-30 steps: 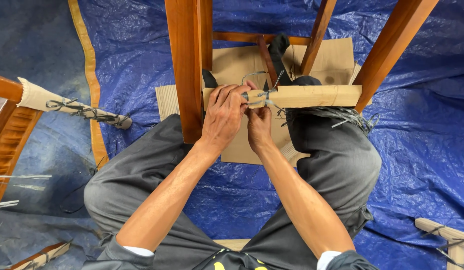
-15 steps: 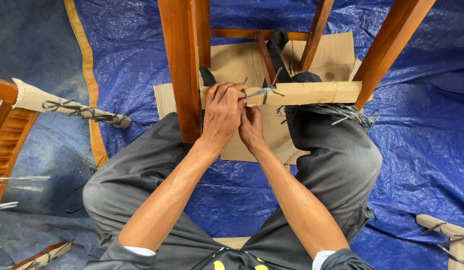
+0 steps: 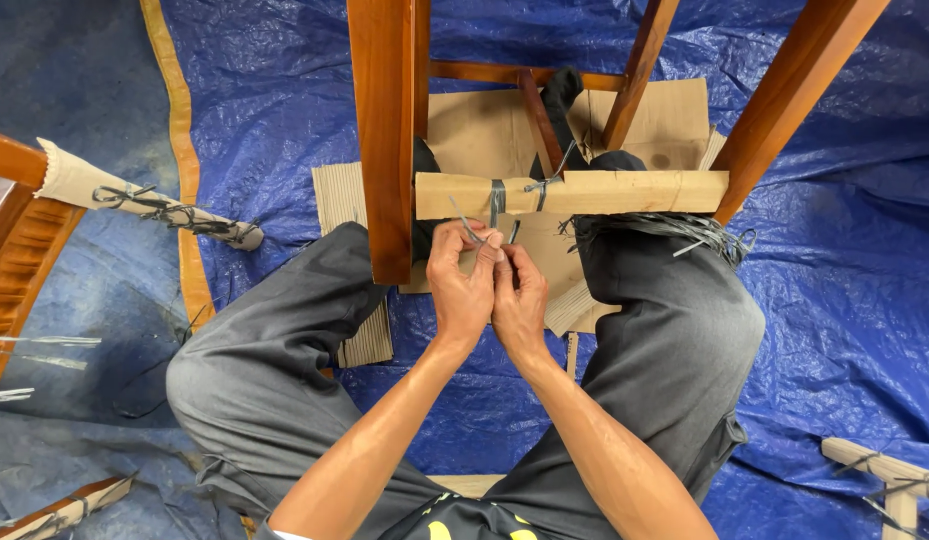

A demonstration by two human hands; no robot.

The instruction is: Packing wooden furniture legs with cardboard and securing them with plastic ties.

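A cardboard-wrapped crossbar (image 3: 624,192) runs between two brown wooden legs (image 3: 381,130) of a furniture frame. A grey strap (image 3: 497,203) goes around the wrap, with a tied strap knot (image 3: 540,186) beside it. My left hand (image 3: 462,285) and my right hand (image 3: 521,295) sit side by side just below the bar, each pinching an end of the grey strap, which rises from my fingers to the bar. A bundle of loose grey straps (image 3: 684,232) lies on my right thigh.
I sit on a blue tarpaulin (image 3: 834,260) with flat cardboard sheets (image 3: 484,125) under the frame. Another wrapped, strapped furniture leg (image 3: 144,205) lies to the left, and wrapped wooden pieces (image 3: 884,470) sit at the lower right.
Both hands have come down off the crossbar toward me, drawing the strap ends with them. The strap now shows as a band around the wrap.
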